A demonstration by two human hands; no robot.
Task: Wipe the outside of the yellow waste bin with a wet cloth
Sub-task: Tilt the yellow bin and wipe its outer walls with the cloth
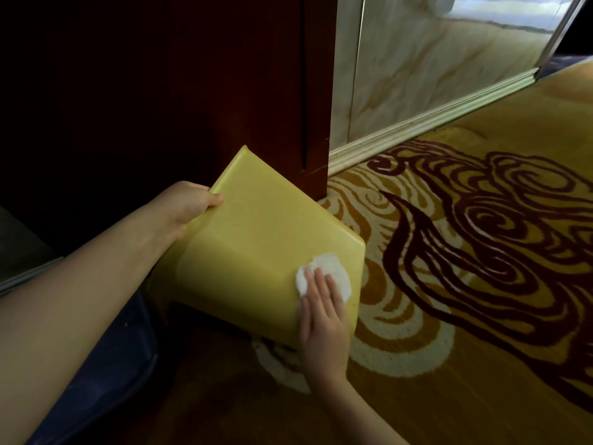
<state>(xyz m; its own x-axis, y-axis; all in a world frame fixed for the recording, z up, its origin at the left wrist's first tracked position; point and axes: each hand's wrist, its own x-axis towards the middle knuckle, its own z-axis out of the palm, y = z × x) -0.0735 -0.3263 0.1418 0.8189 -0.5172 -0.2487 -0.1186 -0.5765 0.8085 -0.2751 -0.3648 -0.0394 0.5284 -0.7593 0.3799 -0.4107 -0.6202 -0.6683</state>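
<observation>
The yellow waste bin [256, 245] is tipped over above the carpet, one flat side facing up toward me. My left hand [186, 210] grips its upper left edge, thumb on the top face. A small white cloth [330, 268] lies on the bin's right part near the edge. My right hand [324, 313] presses flat on the cloth, fingers together and stretched out, covering its lower half. The bin's opening is hidden from me.
A dark red wooden cabinet [224, 91] stands right behind the bin. To the right, a marble-look wall panel [433, 69] with a pale skirting board [417, 123] meets the yellow carpet [481, 252] with dark swirls. Dark blue fabric [106, 364] is at the lower left.
</observation>
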